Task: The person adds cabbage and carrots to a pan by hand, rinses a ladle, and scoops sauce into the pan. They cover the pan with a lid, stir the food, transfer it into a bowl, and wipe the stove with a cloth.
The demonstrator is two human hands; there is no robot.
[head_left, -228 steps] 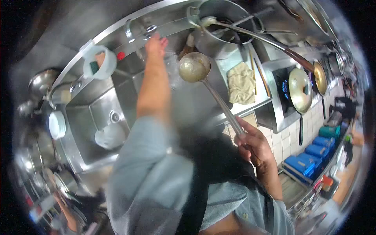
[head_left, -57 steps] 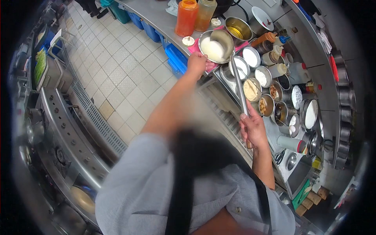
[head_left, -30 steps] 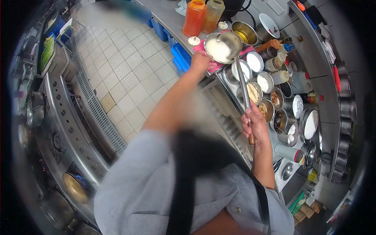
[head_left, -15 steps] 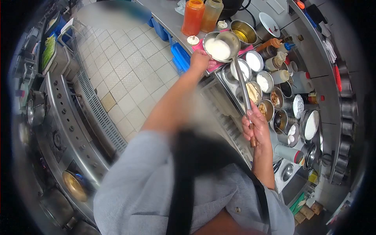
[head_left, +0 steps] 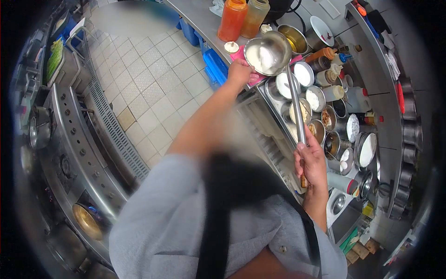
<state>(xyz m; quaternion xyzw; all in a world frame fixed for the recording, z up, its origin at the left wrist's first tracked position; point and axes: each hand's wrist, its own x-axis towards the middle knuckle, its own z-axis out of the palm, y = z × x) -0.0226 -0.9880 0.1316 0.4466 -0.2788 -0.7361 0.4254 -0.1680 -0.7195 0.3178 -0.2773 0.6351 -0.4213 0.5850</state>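
Note:
My left hand (head_left: 240,73) is closed on the near-left rim of a metal bowl (head_left: 249,65) with white liquid in it. My right hand (head_left: 310,158) grips the lower part of a long-handled ladle (head_left: 296,100), around its wooden end. The ladle's steel cup overlaps the bowl, tilted, with a white patch showing inside it. Pink cloth (head_left: 238,55) lies beneath the bowl. Close by stand a white-topped bottle (head_left: 231,47) and a metal pot of yellow oil (head_left: 295,37).
Several metal tubs, such as one of white powder (head_left: 304,74), fill the counter on the right beside sauce bottles (head_left: 325,56). An orange squeeze bottle (head_left: 232,21) stands at the back. A stove (head_left: 79,144) with a golden pan (head_left: 87,222) runs along the left, across a tiled floor (head_left: 153,79).
The ladle's cup has shifted right over the bowl and turned, showing more of its inside. My right hand has moved slightly right and down; my left hand keeps its hold on the rim.

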